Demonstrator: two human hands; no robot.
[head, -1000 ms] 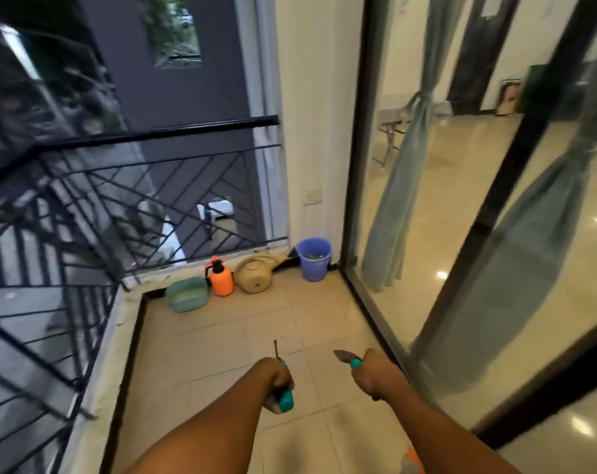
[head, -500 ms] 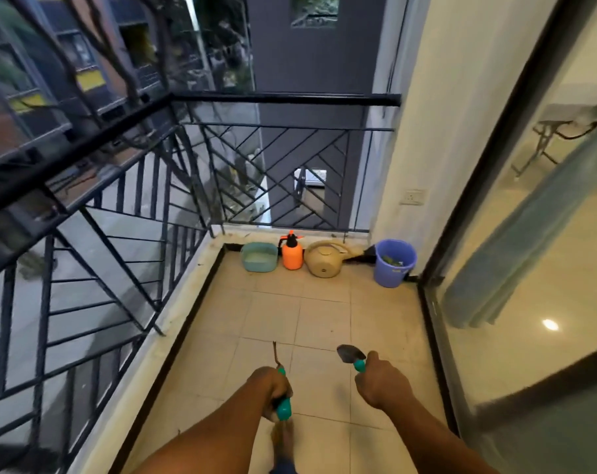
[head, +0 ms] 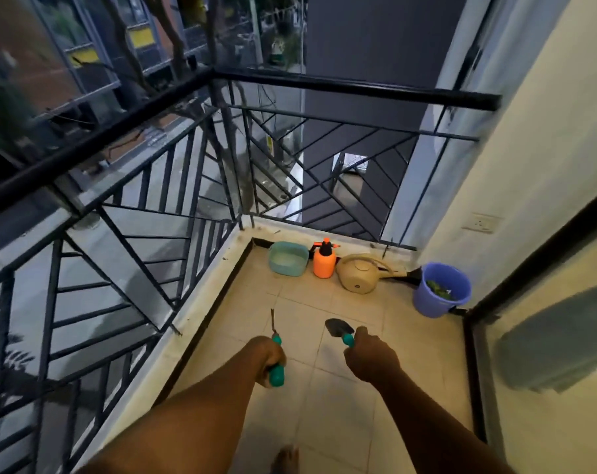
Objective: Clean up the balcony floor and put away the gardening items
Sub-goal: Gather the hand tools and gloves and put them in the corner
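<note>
My left hand [head: 269, 358] grips the teal handle of a thin garden fork [head: 273, 326], its dark prongs pointing away from me. My right hand [head: 371, 357] grips the teal handle of a small dark trowel [head: 338, 328], blade pointing forward and left. Both tools hang above the beige tiled balcony floor [head: 307, 295]. Along the far edge stand a teal basin [head: 288, 258], an orange spray bottle [head: 324, 259], a beige watering can [head: 359, 273] and a blue bucket [head: 440, 289] with green scraps inside.
A black metal railing [head: 194, 159] closes the left and far sides. A cream wall with a socket [head: 483, 223] rises at right, and a glass sliding door [head: 550, 336] runs along the right side. My bare foot [head: 285, 460] shows at the bottom.
The view has swung left and down, from the glass door toward the railing corner. Both hands keep their tools and the row of items at the far edge looks nearer.
</note>
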